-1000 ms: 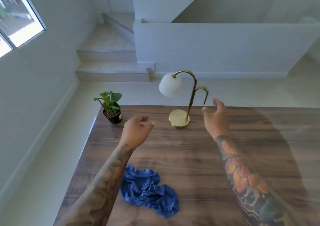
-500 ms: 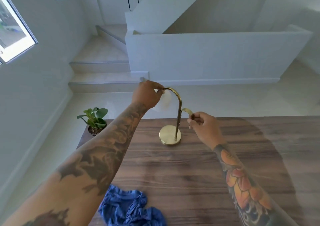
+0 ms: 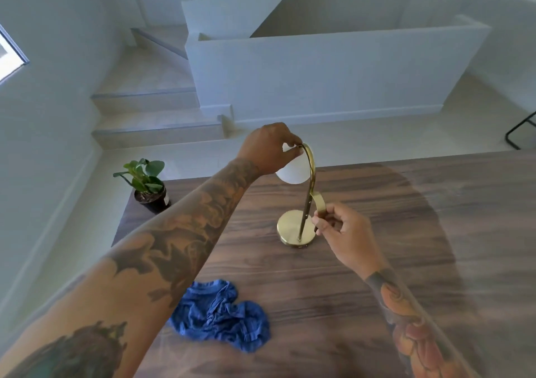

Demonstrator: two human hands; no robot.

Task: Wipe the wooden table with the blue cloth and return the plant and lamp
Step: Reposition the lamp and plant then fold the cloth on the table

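A brass lamp (image 3: 295, 229) with a white globe shade stands on the wooden table (image 3: 406, 247), its round base flat on the wood. My left hand (image 3: 268, 148) grips the top of the lamp's curved arm, just above the shade. My right hand (image 3: 343, 229) pinches the lamp's small brass side hook. A small green plant (image 3: 146, 184) in a dark pot sits at the table's far left corner. The crumpled blue cloth (image 3: 223, 316) lies on the table near me, partly under my left forearm.
The table's left edge runs close to a white wall. Beyond the far edge are pale floor tiles, two steps (image 3: 156, 122) and a low white wall (image 3: 333, 75). A black metal leg (image 3: 519, 131) shows at far right.
Both hands went from hovering open near the lamp to gripping it, left on the arm's top, right on the side hook. The view has shifted so the lamp sits more to the right.
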